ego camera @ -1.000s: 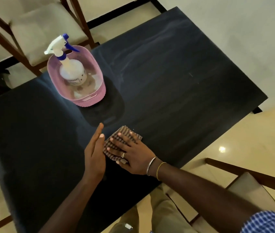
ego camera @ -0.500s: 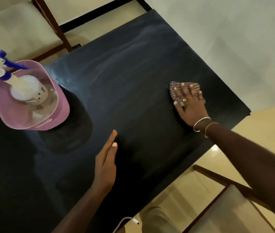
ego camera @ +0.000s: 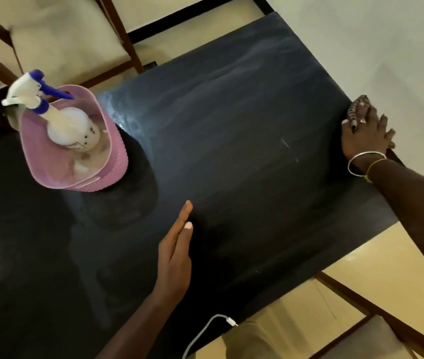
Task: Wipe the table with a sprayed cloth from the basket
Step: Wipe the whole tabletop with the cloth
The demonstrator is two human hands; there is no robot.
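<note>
Head view: toward the left edge of the black table [ego camera: 231,125], the pink basket [ego camera: 81,174] holds a white spray bottle [ego camera: 73,130], its spray head pointing left past the rim. Near the middle of the near edge, the left hand [ego camera: 174,260] is turned edge-on over the tabletop, fingers straight and together, holding nothing. At the right edge, the right hand [ego camera: 366,138] presses spread fingers on the checked cloth [ego camera: 356,110], whose visible strip runs along that edge toward the far corner.
</note>
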